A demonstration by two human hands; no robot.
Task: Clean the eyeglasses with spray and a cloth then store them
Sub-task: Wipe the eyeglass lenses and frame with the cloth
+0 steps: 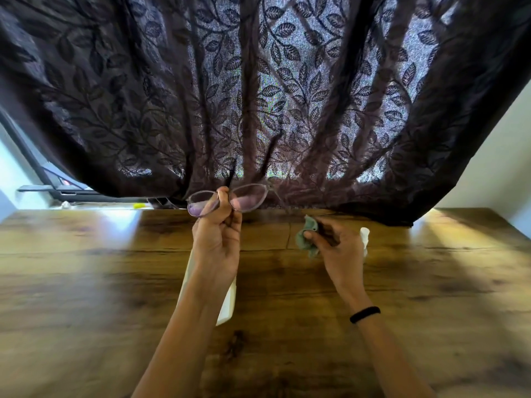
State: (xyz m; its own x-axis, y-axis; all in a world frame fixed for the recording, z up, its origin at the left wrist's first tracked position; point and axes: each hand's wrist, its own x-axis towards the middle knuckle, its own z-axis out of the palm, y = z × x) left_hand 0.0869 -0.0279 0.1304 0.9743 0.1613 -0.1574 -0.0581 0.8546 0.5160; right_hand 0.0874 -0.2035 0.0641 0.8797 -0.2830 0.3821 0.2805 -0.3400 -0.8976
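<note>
My left hand (219, 239) holds the eyeglasses (250, 201) up by the bridge, lenses toward me and temples pointing away at the curtain. The lenses look pinkish with a thin dark frame. My right hand (339, 248) is closed around a crumpled grey-green cloth (307, 239), held to the right of the glasses and apart from them. A white object (365, 238), possibly the spray bottle, peeks out behind my right hand. A white case-like object (228, 305) lies on the wooden table (86, 268) under my left forearm, mostly hidden.
A dark leaf-patterned curtain (258, 96) hangs over the table's far edge. At the far left, behind the curtain, sit a dark laptop-like device (57, 188) and a small yellow item (139, 205). A pale wall (488, 168) is at the right.
</note>
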